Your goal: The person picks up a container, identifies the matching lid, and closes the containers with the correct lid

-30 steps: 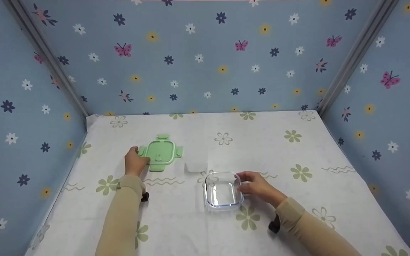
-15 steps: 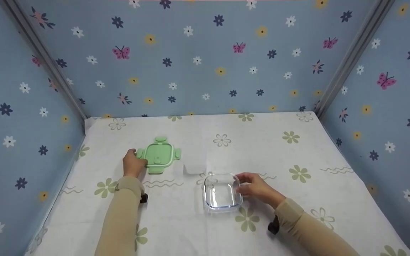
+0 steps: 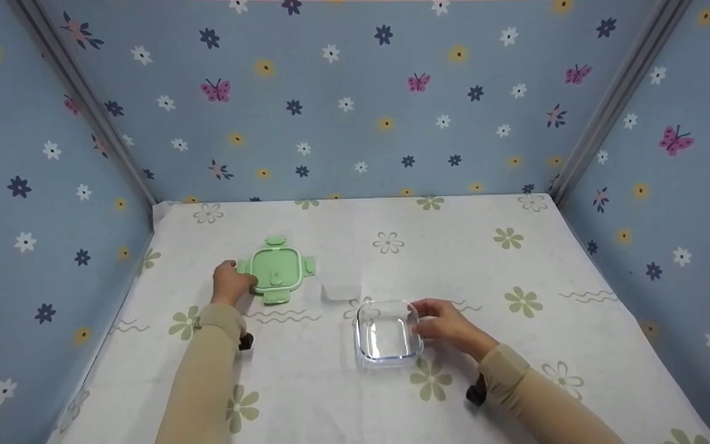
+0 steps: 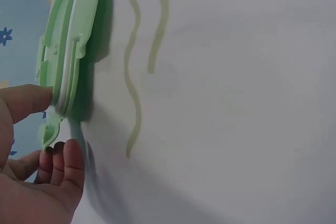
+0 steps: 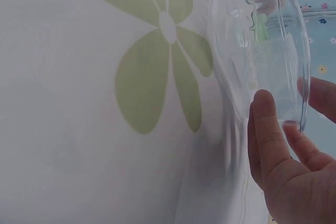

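A square green lid [image 3: 276, 269] with side flaps is at the left of the table. My left hand [image 3: 232, 283] pinches its left side. In the left wrist view, the thumb lies on the rim of the lid [image 4: 65, 40] and curled fingers are by a flap; a shadow shows under the lid. Right of centre is a clear square food container [image 3: 386, 336], upright and uncovered. My right hand [image 3: 450, 324] grips its right wall. In the right wrist view, the fingers [image 5: 270, 124] lie along the outside of the clear wall, with the thumb at the rim.
A whitish, blocky object [image 3: 341, 290], hard to make out against the cloth, stands between the lid and the container. A white flowered cloth [image 3: 453, 253] covers the table. Blue patterned panels [image 3: 355, 123] enclose the back and both sides.
The green lid has turned and tilted slightly in my left hand, its near flap swinging a little to the right. My right hand and the container stay put.
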Demonstrator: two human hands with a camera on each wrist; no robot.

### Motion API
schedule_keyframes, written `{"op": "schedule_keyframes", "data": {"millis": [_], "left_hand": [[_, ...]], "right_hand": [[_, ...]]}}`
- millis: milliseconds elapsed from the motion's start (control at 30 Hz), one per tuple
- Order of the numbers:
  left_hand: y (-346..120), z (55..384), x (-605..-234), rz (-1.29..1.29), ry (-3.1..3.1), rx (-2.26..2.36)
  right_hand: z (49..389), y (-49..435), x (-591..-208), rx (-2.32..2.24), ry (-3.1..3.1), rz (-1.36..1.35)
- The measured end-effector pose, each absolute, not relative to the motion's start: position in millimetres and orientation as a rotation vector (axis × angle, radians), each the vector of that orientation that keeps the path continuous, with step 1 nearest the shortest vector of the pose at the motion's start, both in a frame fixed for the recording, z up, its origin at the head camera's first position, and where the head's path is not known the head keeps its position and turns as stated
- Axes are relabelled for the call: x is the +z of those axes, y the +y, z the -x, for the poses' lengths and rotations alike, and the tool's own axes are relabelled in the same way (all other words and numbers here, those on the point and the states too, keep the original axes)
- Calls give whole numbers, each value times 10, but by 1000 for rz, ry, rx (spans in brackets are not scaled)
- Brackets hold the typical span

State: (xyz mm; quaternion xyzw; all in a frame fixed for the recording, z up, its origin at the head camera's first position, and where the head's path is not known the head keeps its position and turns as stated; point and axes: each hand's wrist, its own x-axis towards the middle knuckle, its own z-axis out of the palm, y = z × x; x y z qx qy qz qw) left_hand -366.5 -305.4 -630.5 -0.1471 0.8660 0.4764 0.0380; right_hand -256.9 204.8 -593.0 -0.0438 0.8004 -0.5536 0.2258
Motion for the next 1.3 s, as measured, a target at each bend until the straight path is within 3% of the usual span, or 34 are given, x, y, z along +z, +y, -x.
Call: {"op": "schedule_keyframes", "data": {"millis": [533, 1300], "left_hand": [[-2941, 3328, -5948, 376, 2571, 1504], [-2950, 3220, -5783, 349, 2439, 1665]], "right_hand": [[2584, 2074, -5949, -1576, 2166, 191], [2554, 2030, -5914, -1582, 2152, 150]]}}
